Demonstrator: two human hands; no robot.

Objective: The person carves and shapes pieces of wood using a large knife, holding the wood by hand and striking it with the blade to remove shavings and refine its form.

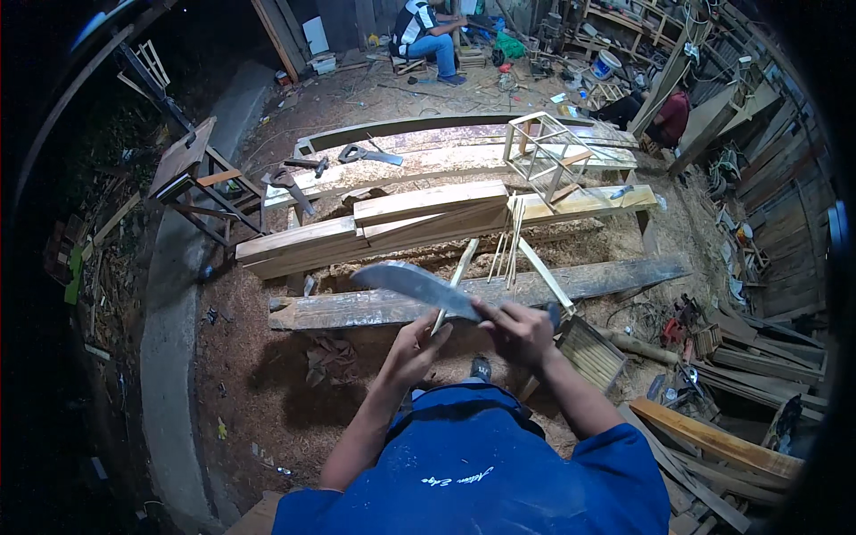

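Observation:
A big curved machete [412, 283] is gripped in my right hand [522, 332], its broad blade pointing left and its dark handle end showing past my fist. My left hand [410, 355] is closed around the lower end of a slim pale wooden strip [463, 265], which slants up and away. The blade crosses over this strip just above my left fingers; whether it touches cannot be told. Ahead, several thin sticks [510, 245] and another pale strip [545, 275] lean at the weathered grey plank [357, 308].
Beyond lie thick timber beams [428, 207], a handsaw [370, 155], a hammer [308, 164] and a small wooden frame [544, 160]. A slatted wooden piece [590, 355] stands by my right arm. Scrap lumber [713, 437] is heaped at right. Two people sit at the back.

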